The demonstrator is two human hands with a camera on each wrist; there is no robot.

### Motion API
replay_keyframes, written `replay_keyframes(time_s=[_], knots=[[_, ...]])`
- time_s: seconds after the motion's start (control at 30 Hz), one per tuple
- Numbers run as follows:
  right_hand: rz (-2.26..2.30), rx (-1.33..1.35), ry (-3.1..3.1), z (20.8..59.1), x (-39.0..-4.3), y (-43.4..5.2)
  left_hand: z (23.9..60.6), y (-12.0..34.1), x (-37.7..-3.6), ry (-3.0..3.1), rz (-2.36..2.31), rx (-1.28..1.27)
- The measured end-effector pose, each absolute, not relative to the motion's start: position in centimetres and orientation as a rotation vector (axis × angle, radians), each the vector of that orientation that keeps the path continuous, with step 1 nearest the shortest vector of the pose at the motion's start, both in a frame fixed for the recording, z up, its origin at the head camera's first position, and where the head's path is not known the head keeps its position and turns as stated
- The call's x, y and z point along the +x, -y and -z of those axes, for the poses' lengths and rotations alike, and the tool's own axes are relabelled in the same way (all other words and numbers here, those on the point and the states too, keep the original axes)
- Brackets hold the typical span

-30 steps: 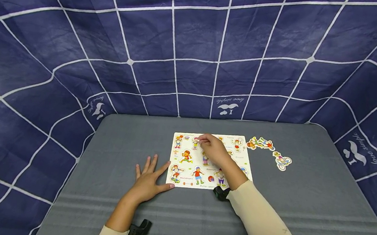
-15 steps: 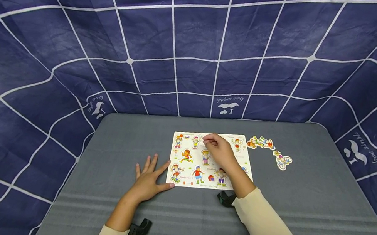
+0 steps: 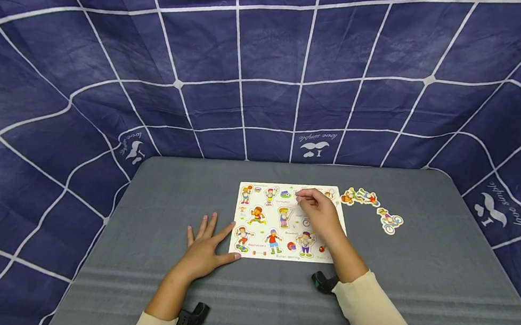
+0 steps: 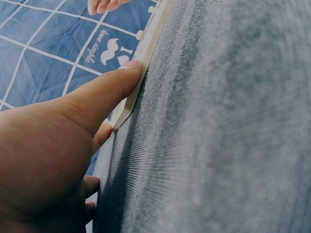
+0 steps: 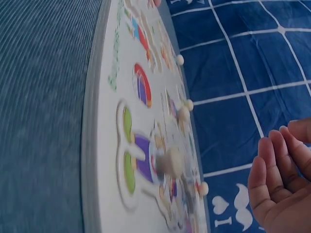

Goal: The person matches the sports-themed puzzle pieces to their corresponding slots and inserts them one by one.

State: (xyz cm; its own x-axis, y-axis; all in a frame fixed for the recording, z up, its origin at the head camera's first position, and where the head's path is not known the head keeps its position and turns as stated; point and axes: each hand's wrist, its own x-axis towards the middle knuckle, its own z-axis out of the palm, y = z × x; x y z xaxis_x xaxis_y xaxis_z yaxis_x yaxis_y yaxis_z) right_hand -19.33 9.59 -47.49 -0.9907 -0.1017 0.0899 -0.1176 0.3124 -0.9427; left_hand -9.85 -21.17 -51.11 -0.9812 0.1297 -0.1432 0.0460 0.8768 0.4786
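A white peg puzzle board (image 3: 260, 237) lies on the table, with several sports-figure pieces in it; the right wrist view shows round wooden knobs, one knob (image 5: 171, 162) on a purple-clothed figure. My left hand (image 3: 201, 259) rests palm down at the board's left side, fingers spread. Its thumb (image 4: 109, 87) touches the board's edge in the left wrist view. Over the board's upper right part hovers my right hand (image 3: 321, 215), thumb and fingertips close together. In the right wrist view this hand (image 5: 284, 187) has loosely bent fingers and no piece visible between them.
Right of the board lie loose figure pieces: two close together, one piece (image 3: 348, 196) beside another piece (image 3: 369, 198), and a cyclist piece (image 3: 389, 221) nearer. A grey cloth covers the table (image 3: 155, 199). Blue curtains (image 3: 267, 104) with white lines stand behind and at both sides.
My right hand has moved right across the board, away from the pink-and-yellow figure in the top row, uncovering figures and a green-and-purple picture. My left hand has stayed in place.
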Motion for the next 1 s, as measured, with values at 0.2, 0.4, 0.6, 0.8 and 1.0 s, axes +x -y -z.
replay_keyframes(time_s=[0.2,0.4,0.6,0.8,1.0], knots=[[-1.874,0.179,2.459,47.9,-19.2,-11.2,51.2,21.1,-9.8,-2.871,-0.732,0.14],[-1.906,0.164,2.389,47.4,-18.8,-12.8,51.2,21.1,-9.9,-2.873,-0.728,0.135],[-1.872,0.162,2.392,44.9,-17.2,-13.8,51.3,21.2,-9.9,-2.878,-0.722,0.136],[-1.84,0.168,2.391,44.8,-16.9,-15.1,51.3,21.3,-9.8,-2.873,-0.72,0.136],[-1.736,0.088,2.439,47.3,-18.0,-16.8,51.3,21.3,-9.8,-2.884,-0.725,0.135]])
